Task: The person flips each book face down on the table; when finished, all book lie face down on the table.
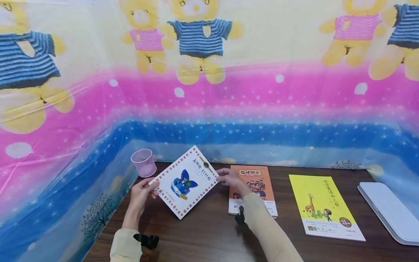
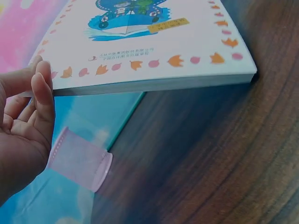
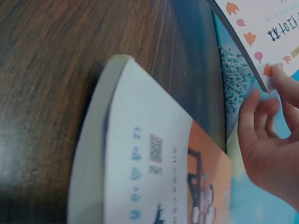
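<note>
A white book with a leaf border and a blue picture is held tilted above the dark wooden table. My left hand pinches its left corner, thumb on the cover; in the left wrist view the fingers grip the white book's edge. My right hand pinches the right corner; the right wrist view shows fingertips on that corner of the white book. An orange book lies flat under my right wrist, and fills the right wrist view as the orange book.
A pink mesh cup stands at the back left of the table, also in the left wrist view as the pink cup. A yellow giraffe book lies to the right. A white tray sits at the far right. Patterned sheeting walls the back and left.
</note>
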### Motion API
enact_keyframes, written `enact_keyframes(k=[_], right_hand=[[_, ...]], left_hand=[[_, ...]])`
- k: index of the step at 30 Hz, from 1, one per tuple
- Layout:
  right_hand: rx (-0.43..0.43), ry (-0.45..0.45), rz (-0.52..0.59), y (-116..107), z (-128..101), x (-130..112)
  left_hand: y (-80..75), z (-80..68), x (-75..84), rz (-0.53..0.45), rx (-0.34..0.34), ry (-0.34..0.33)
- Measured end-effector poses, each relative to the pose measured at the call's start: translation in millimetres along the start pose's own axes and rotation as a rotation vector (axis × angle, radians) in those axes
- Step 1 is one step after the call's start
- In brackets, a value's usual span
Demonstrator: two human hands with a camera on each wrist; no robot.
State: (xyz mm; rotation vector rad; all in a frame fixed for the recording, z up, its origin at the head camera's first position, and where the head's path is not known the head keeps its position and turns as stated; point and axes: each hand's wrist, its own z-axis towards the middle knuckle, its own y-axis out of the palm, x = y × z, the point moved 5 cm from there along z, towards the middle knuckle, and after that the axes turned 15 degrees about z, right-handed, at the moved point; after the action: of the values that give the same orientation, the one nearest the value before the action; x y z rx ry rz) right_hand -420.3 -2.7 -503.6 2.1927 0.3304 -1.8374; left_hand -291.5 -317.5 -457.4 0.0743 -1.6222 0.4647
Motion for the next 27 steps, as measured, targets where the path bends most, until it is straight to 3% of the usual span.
enact_keyframes(k=[6,12,16,21,24,26,27], right_hand=[[0.055,-0.069,0.005,1.7,-1.5,-8.2],[0.072,-0.110,-0.107,4.2,-6.6,-13.2],[0.099,-0.100,-0.060,5.1,-11.8,-10.9],[0.116,-0.151,0.060,8.0,-12.3,-12.0],[0.045,-0.195,0.116,11.5,-8.6,-12.0],[-0.014,-0.192,0.154,13.6,-5.6,-9.0],[-0.037,-0.185,0.152,14.3,-4.8,-7.3]], left_hand=[[-2.8,-3.3,5.6,-0.087,0.001,0.024],[-4.3,-4.9,14.5,-0.147,-0.027,0.078],[-2.1,-4.7,17.9,-0.164,-0.058,0.110],[-3.6,-1.0,15.2,-0.224,-0.110,0.237],[-8.9,6.0,7.2,-0.317,-0.163,0.357],[-12.2,11.7,-2.7,-0.335,-0.187,0.401],[-13.2,11.8,-6.5,-0.304,-0.180,0.392]])
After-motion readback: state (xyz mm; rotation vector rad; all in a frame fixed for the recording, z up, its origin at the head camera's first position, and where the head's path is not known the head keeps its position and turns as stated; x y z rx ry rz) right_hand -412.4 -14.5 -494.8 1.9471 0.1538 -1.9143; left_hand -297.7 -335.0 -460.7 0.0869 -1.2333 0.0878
